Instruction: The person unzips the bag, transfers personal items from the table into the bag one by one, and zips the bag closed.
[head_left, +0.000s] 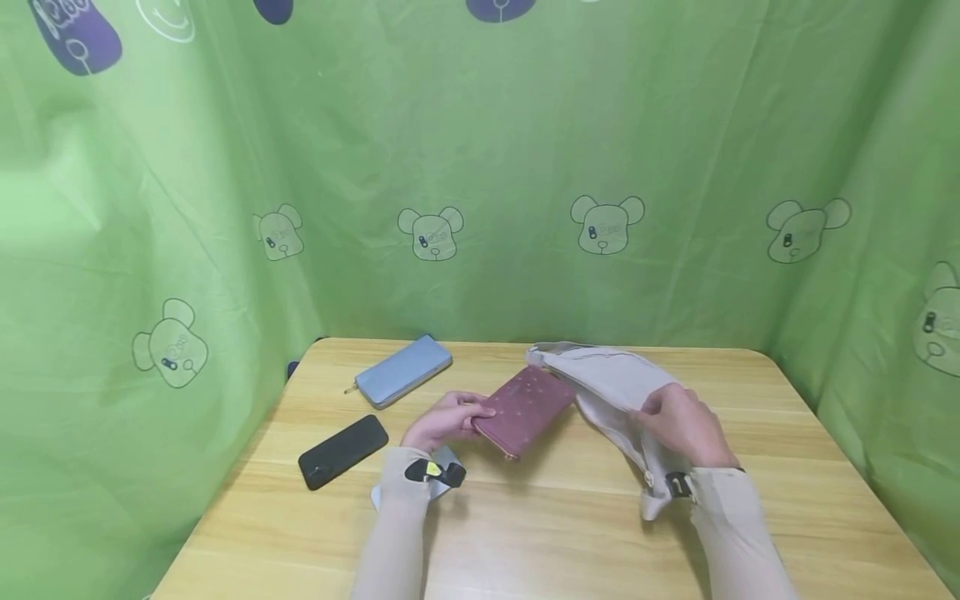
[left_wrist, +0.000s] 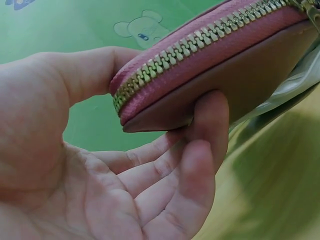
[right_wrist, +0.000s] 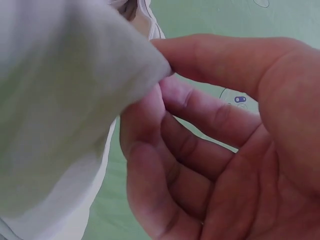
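Note:
My left hand (head_left: 447, 419) pinches one end of a dark pink zip wallet (head_left: 525, 411), thumb on top and fingers beneath. Brass zipper teeth run along the wallet's edge in the left wrist view. The wallet's far end overlaps the edge of a pale grey-white zippered bag (head_left: 611, 379) in the head view. My right hand (head_left: 688, 423) pinches the bag's fabric between thumb and fingers, as the right wrist view shows. The bag's zipper runs along its upper left side, and one end hangs down below the right wrist.
A light blue wallet (head_left: 403, 372) lies at the back left of the wooden table (head_left: 555, 542). In front of it is a black phone (head_left: 343, 451). A pale flat item (head_left: 448, 460) lies partly hidden under the left wrist. Green printed curtains (head_left: 510, 158) surround the table.

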